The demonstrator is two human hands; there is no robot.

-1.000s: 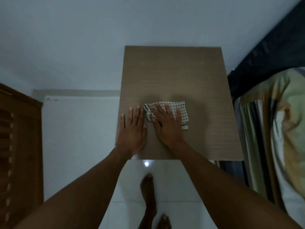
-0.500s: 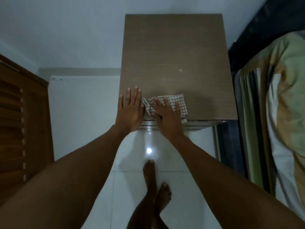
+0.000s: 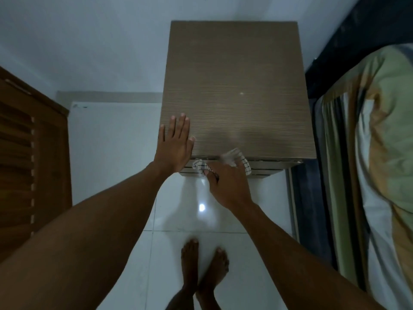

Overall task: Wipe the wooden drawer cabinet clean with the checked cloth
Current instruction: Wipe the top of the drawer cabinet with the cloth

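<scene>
Right hand [image 3: 225, 186]: grip closed around the checked cloth [image 3: 242, 163], fingers curled under and thumb side pinching a bunched end; the cloth is gathered in the fist, not spread. One blurred flap shows above the knuckles and a checked corner hangs to the right of them.

Checked cloth: at the front top edge of the wooden drawer cabinet [image 3: 234, 86], draped over the lip and partly against the drawer fronts just below. Judged placement: pulled to the edge so the rim and front face can be wiped.

Left hand [image 3: 176, 144]: open, fingers straight and together, palm flat on the cabinet top at its front left corner; holds nothing. Judged purpose: bracing the cabinet, or the body, while the other hand works.

Wooden drawer cabinet: brown grained top, bare apart from the hand and the cloth; drawer slits visible under the front edge. Stands against the pale wall.

Surroundings, relative to the cabinet: bed [image 3: 368, 153] with striped bedding just to its right; dark slatted wooden door [image 3: 26, 164] well to its left; glossy white tiled floor [image 3: 111, 142] in front, bare feet [image 3: 201, 265] on it.
</scene>
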